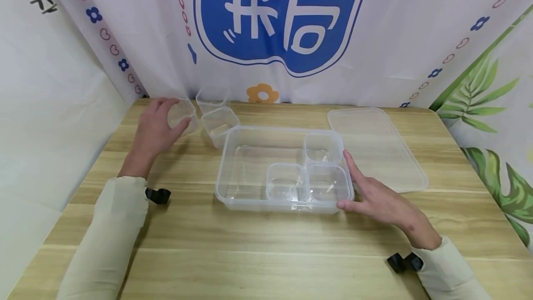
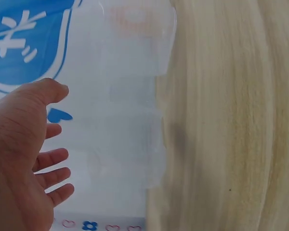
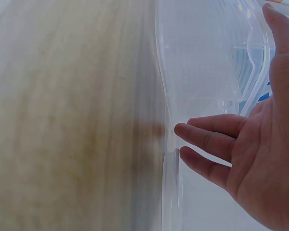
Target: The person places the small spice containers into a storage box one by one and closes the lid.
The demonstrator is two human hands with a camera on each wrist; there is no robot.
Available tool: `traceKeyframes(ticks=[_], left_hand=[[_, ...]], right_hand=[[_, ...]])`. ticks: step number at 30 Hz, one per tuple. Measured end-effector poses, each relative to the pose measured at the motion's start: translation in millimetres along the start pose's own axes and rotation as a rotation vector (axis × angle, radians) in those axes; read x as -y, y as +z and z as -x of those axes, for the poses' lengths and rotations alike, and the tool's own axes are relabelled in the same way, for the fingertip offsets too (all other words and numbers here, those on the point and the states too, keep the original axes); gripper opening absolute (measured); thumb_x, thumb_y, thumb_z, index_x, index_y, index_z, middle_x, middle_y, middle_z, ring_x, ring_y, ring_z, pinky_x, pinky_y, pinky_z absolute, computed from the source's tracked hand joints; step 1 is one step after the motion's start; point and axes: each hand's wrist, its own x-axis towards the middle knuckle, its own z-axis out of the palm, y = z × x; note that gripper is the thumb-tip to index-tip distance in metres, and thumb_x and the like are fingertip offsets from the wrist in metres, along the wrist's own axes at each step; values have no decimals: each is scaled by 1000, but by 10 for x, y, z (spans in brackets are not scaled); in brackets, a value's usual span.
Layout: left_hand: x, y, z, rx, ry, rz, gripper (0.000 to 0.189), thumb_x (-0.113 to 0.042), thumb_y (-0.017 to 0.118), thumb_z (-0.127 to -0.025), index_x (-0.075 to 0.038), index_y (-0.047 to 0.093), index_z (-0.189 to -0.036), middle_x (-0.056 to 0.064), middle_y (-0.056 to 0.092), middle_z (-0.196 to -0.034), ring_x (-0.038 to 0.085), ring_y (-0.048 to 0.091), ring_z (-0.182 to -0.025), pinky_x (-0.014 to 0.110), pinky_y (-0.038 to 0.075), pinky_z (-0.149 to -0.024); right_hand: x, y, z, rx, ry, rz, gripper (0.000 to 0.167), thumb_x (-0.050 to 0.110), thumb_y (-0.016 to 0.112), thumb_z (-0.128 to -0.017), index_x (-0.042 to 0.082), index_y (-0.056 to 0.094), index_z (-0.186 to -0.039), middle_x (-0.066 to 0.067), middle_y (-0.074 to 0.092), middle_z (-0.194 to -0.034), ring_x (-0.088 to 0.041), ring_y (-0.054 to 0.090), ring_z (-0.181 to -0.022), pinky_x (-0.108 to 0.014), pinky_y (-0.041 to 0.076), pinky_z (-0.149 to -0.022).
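Note:
My left hand (image 1: pixel 156 124) is at a small clear plastic container (image 1: pixel 185 114) at the back left. Its thumb reaches across the near side, fingertips close to the rim; in the left wrist view the fingers (image 2: pixel 53 156) are loosely bent, apart from the thumb. Just right of it stand two more small clear containers, a rear one (image 1: pixel 213 98) and a front one (image 1: pixel 220 126). My right hand (image 1: pixel 376 198) rests with spread fingers against the right end of a large clear rectangular box (image 1: pixel 258 205). Three small containers (image 1: pixel 287 182) sit inside, filling its right side in an L.
A flat translucent lid (image 1: pixel 374 149) lies right of the box, partly behind the right hand. The wooden table (image 1: pixel 250 258) meets a printed cloth (image 1: pixel 141 27) along its back edge. Small black devices (image 1: pixel 158 196) are on both wrists.

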Motion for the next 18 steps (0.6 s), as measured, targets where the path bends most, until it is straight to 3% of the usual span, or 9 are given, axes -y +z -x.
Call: traceKeyframes(ticks=[8, 18], left_hand=[[133, 25, -55, 43, -120, 32, 63, -40, 65, -99, 3, 53, -143, 28, 44, -145, 50, 40, -133, 66, 30, -109], [256, 36, -105, 185, -235, 43, 95, -61, 64, -94, -1, 28, -159, 29, 27, -157, 52, 26, -142, 71, 18, -111]], right_hand=[[0, -6, 1, -1, 0, 4, 114, 41, 74, -96, 21, -16, -164, -34, 25, -159, -47, 47, -134, -63, 37, -108], [-10, -9, 9, -3, -9, 6, 114, 40, 73, -97, 19, -16, -164, -36, 26, -157, -47, 47, -134, -62, 36, -109]])
